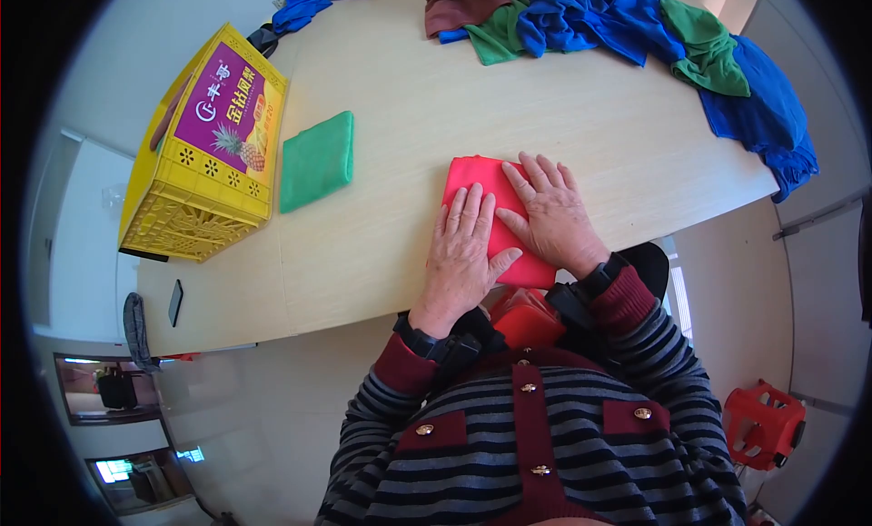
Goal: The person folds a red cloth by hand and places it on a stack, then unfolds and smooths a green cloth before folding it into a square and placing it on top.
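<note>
A folded red cloth (476,170) lies near the front edge of the table, its outline roughly rectangular. My left hand (461,253) rests flat on its left side, fingers stretched out and pointing away from me. On its right side lies my right hand (558,215), also flat, with the fingers a little spread. Both palms press on top of the cloth, and neither hand grips it. Left of the hands is a folded green cloth (317,162), flat on the table.
A yellow plastic crate (195,194) with a purple pineapple label stands at the left. Crumpled blue cloths (581,22), green cloths (704,44) and a maroon cloth (463,4) lie along the far and right edges. A phone (175,302) rests at the left; a red stool (761,426) stands on the floor.
</note>
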A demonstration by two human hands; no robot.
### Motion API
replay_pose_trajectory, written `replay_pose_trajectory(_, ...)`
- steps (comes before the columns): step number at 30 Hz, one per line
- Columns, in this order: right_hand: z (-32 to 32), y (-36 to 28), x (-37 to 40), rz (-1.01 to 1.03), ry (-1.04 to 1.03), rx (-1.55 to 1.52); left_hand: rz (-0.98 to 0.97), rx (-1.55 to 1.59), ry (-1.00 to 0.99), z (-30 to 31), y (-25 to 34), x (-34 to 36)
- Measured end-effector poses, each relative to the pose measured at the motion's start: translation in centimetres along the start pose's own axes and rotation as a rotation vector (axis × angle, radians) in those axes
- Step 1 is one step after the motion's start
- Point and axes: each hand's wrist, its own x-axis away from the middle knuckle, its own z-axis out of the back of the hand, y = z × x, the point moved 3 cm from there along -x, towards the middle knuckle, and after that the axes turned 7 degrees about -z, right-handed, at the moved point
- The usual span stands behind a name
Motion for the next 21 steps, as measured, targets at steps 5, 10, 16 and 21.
replay_pose_trajectory(5,0.0,0.3,0.0,0.018,0.073,0.013,0.004,-0.006,0.01,-0.2,0.1,0.2)
replay_pose_trajectory(10,0.2,-0.7,0.8,-0.022,0.102,0.013,-0.01,-0.023,0.018,0.3,-0.6,0.4)
replay_pose_trajectory(16,0.6,-1.8,2.7,-0.044,0.085,0.025,0.026,-0.043,-0.043,1.1,-1.8,1.0)
replay_pose_trajectory(21,1.7,-2.5,3.6,-0.056,0.045,0.083,0.063,-0.045,-0.031,1.2,-1.6,1.1)
